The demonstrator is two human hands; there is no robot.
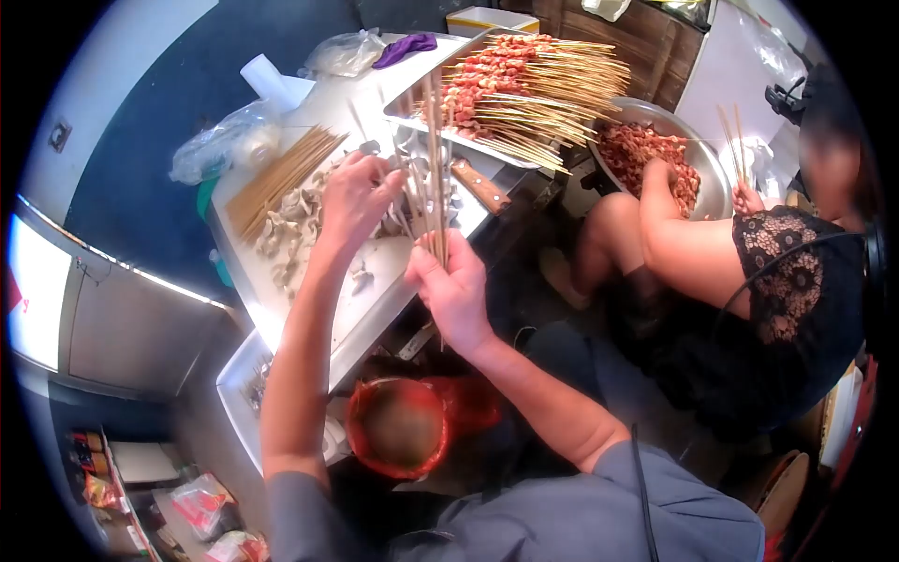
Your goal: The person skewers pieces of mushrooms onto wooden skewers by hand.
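My right hand is closed around a bundle of thin wooden skewers, their tips pointing up and away from me. Just left of the bundle, my left hand is held with its fingers pinched together. A small grey piece shows beyond those fingertips; I cannot tell whether they hold it. Below both hands, pale grey food pieces lie scattered over the white table. A pile of loose skewers rests along the table's left side. Near the right edge lies a wooden-handled tool, its other end hidden.
A metal tray at the back holds many meat skewers. On the right, a person reaches into a metal bowl of meat, holding skewers in the other hand. A red-lined bucket stands below the table edge.
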